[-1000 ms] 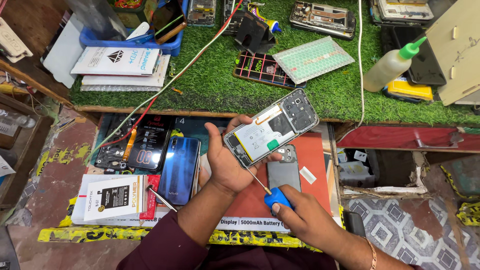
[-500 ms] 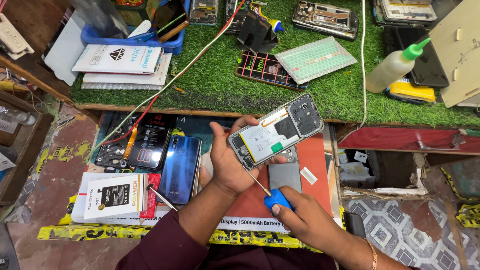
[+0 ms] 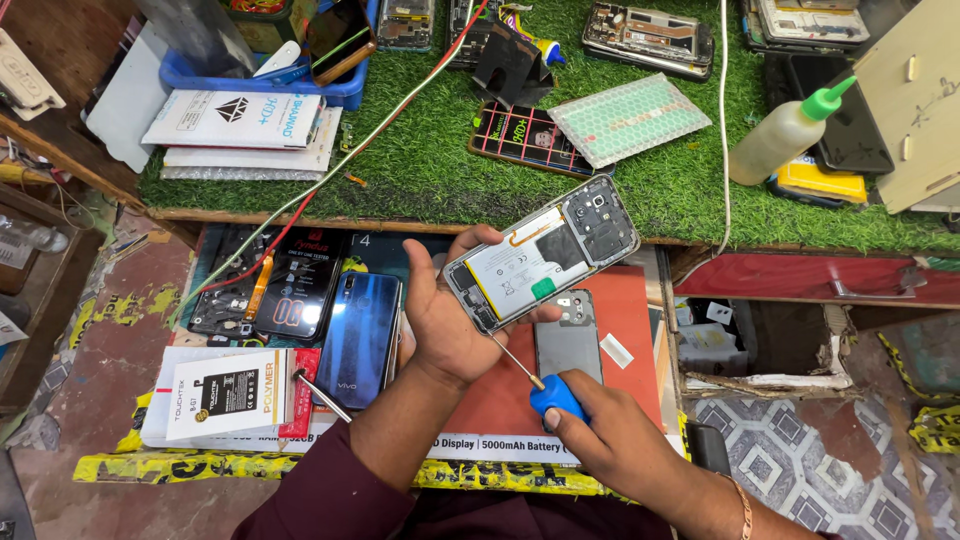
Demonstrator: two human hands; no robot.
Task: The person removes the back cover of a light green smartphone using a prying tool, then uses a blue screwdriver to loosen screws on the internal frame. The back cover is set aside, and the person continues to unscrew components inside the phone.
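My left hand holds an opened phone tilted up, its back off so the white battery and black boards show. My right hand grips a small screwdriver with a blue handle; its thin shaft points up-left and the tip touches the lower edge of the phone. Under the phone, a grey back cover lies on the red mat.
A blue phone back, a dark phone frame and a white battery box lie left. Beyond, the green turf shelf carries a squeeze bottle with a green cap, booklets, a blue tray and several phone parts.
The opened phone has shifted slightly in my left hand. The screwdriver stays at its lower edge.
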